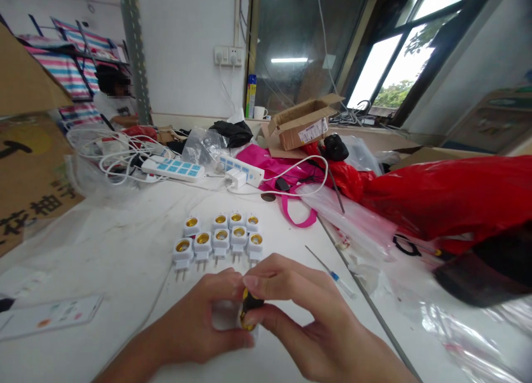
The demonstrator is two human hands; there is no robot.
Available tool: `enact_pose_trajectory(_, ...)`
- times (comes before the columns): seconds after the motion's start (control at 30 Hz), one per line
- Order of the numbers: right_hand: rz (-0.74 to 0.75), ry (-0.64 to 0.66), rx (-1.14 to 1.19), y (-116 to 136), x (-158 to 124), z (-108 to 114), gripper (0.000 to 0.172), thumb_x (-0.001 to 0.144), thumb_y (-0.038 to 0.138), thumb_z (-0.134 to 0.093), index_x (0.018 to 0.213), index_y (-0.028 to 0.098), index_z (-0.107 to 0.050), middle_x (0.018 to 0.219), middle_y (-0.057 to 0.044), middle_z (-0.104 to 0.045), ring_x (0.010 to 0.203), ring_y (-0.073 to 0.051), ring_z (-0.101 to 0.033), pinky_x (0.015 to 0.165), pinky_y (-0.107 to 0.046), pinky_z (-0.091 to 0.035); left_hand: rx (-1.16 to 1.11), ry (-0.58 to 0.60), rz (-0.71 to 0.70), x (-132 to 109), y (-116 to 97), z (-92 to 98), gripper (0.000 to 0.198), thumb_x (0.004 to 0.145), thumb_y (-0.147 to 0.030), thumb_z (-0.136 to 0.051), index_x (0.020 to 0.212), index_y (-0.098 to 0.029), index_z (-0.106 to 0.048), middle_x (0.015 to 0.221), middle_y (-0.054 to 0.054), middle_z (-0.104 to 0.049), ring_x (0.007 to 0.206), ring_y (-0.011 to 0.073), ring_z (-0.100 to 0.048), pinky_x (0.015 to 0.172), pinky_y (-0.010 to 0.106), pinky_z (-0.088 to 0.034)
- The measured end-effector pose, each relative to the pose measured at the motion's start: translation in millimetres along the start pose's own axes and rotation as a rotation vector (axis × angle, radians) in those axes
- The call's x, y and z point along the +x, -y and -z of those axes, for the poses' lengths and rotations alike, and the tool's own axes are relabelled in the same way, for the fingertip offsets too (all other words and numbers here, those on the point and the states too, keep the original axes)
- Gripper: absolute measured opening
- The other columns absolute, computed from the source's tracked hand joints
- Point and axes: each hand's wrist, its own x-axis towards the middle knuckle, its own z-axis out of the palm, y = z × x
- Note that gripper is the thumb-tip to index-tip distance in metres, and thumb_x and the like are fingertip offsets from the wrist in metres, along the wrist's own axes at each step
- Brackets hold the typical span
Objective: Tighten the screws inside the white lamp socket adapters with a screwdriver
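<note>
My left hand (203,316) is closed around a white plug-in lamp socket (225,314), blurred and partly covered by fingers. Pinched between the thumb and fingers of my right hand (303,311) is a short black-and-yellow piece (251,302), held against the socket's right side. Its exact kind and how the two pieces meet are hidden. Just beyond my hands, several white lamp sockets (221,238) with gold-coloured threads stand in two rows, some with plug pins pointing toward me. A thin screwdriver (332,273) with a blue and clear handle lies to the right of them.
White power strips (172,168) and tangled cables lie at the back. Behind stand an open cardboard box (303,125) and a pink bag (266,161). Red plastic (449,189) crowds the right; a large carton (33,172) stands left. A person (116,97) sits far left.
</note>
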Motion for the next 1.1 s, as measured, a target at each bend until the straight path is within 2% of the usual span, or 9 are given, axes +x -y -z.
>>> enact_pose_trajectory(0.1, -0.045, -0.089, -0.077, -1.7, -6.0, -3.7, 0.025, 0.099, 0.017, -0.086, 0.118, 0.023, -0.071, 0.099, -0.001, -0.071, 0.087, -0.012, -0.069, 0.077, -0.022, -0.056, 0.001, -0.010, -0.012, -2.7, 5.5, -1.0, 0.036, 0.086, -0.041, -0.095, 0.116, -0.027, -0.082, 0.121, 0.005, -0.083, 0.117, 0.0284, -0.077, 0.110, 0.040, -0.060)
enact_pose_trajectory(0.2, -0.129, -0.076, -0.203, 4.5, -4.8, -4.0, 0.028, 0.102, 0.025, -0.086, 0.123, 0.026, -0.068, 0.099, 0.000, -0.067, 0.089, -0.014, -0.066, 0.078, -0.024, -0.054, 0.045, -0.019, -0.019, -4.2, 8.0, -2.5, 0.036, 0.085, -0.040, -0.095, 0.115, -0.028, -0.081, 0.125, 0.005, -0.083, 0.121, 0.0295, -0.076, 0.113, 0.041, -0.059)
enact_pose_trajectory(0.33, -0.219, 0.187, -0.431, 22.5, 17.2, 8.6, 0.010, 0.113, 0.033, -0.068, 0.120, 0.025, -0.071, 0.102, -0.002, -0.065, 0.083, -0.014, -0.065, 0.070, -0.025, -0.049, 0.103, -0.057, -0.048, -2.4, 3.4, -5.0, 0.038, 0.080, -0.033, -0.098, 0.112, -0.028, -0.078, 0.121, 0.004, -0.082, 0.122, 0.0302, -0.075, 0.116, 0.042, -0.058)
enact_pose_trajectory(0.47, -0.150, 0.523, -0.778, 34.9, 43.0, 19.8, 0.033, 0.119, 0.043, -0.053, 0.099, 0.020, -0.066, 0.090, -0.002, -0.068, 0.069, -0.016, -0.063, 0.060, -0.032, -0.039, 0.107, -0.043, -0.078, 2.2, -7.7, -6.2, 0.031, 0.075, -0.020, -0.098, 0.098, -0.026, -0.078, 0.107, 0.003, -0.080, 0.108, 0.0265, -0.075, 0.106, 0.038, -0.060)
enact_pose_trajectory(0.57, -0.070, 0.716, -0.983, 41.6, 55.9, 20.1, 0.033, 0.118, 0.042, -0.056, 0.094, 0.020, -0.063, 0.075, 0.001, -0.067, 0.058, -0.018, -0.059, 0.054, -0.037, -0.026, 0.105, -0.029, -0.063, 5.0, -12.0, -5.6, 0.028, 0.076, -0.021, -0.098, 0.097, -0.024, -0.080, 0.105, 0.004, -0.079, 0.107, 0.0275, -0.074, 0.105, 0.040, -0.058)
enact_pose_trajectory(0.67, -0.133, 0.884, -1.022, 53.3, 68.8, 16.4, 0.024, 0.114, 0.040, -0.066, 0.099, 0.020, -0.064, 0.078, 0.000, -0.072, 0.058, -0.019, -0.062, 0.054, -0.039, -0.020, 0.071, 0.013, -0.029, 7.1, -10.3, -4.8, 0.029, 0.075, -0.024, -0.099, 0.098, -0.023, -0.081, 0.104, 0.005, -0.079, 0.108, 0.0290, -0.073, 0.104, 0.042, -0.057)
enact_pose_trajectory(0.8, -0.183, 1.077, -0.971, 67.1, 86.7, 9.3, 0.004, 0.109, 0.021, -0.067, 0.106, 0.019, -0.065, 0.091, -0.003, -0.076, 0.067, -0.020, -0.068, 0.057, -0.038, -0.023, 0.018, 0.045, -0.017, 10.1, -5.1, -5.7, 0.026, 0.077, -0.028, -0.098, 0.097, -0.024, -0.082, 0.108, 0.005, -0.081, 0.113, 0.0286, -0.073, 0.113, 0.042, -0.053)
enact_pose_trajectory(0.9, -0.242, 1.124, -0.984, 66.3, 92.0, 5.6, 0.014, 0.113, 0.028, -0.062, 0.104, 0.019, -0.067, 0.083, -0.003, -0.075, 0.064, -0.020, -0.067, 0.058, -0.038, -0.022, 0.007, 0.045, -0.018, 11.4, -4.0, -6.7, 0.026, 0.077, -0.029, -0.098, 0.099, -0.024, -0.083, 0.109, 0.005, -0.082, 0.114, 0.0285, -0.073, 0.118, 0.042, -0.051)
enact_pose_trajectory(1.1, -0.579, 1.034, -1.169, 64.1, 84.4, 5.3, 0.038, 0.117, 0.043, -0.053, 0.095, 0.020, -0.074, 0.079, -0.011, -0.077, 0.071, -0.026, -0.075, 0.061, -0.037, -0.020, 0.050, 0.026, -0.039, 12.1, -7.5, -5.7, 0.033, 0.078, -0.031, -0.097, 0.109, -0.024, -0.087, 0.111, 0.008, -0.081, 0.111, 0.0311, -0.073, 0.108, 0.042, -0.056)
